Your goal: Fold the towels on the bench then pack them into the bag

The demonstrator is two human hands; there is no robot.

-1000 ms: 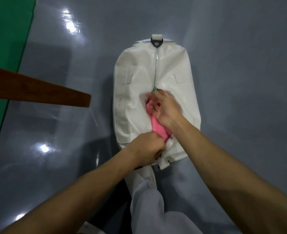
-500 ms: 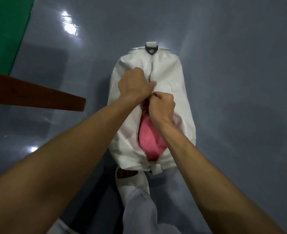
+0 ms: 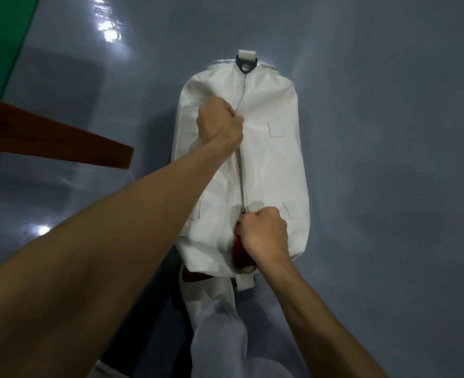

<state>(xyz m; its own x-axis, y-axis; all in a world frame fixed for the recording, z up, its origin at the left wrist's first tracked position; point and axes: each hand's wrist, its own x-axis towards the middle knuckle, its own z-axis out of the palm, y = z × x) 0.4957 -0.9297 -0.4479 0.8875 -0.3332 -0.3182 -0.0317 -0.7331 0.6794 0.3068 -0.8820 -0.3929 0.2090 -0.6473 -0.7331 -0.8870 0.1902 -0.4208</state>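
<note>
White bag (image 3: 274, 165) was nearly zipped over reddish towel (image 3: 238, 252); your left hand (image 3: 220, 124) clutched its fabric, right hand (image 3: 263, 233) pinched the zipper (image 3: 242, 175).

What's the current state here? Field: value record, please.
bag: white, lying on grey floor
zipper: closed along most of its length; short gap at near end
towel: pink, inside bag, showing through the gap
left hand: grips bag fabric beside the zipper, far half
right hand: curled on zipper pull, near end
bench: brown wooden edge, left of bag
</note>
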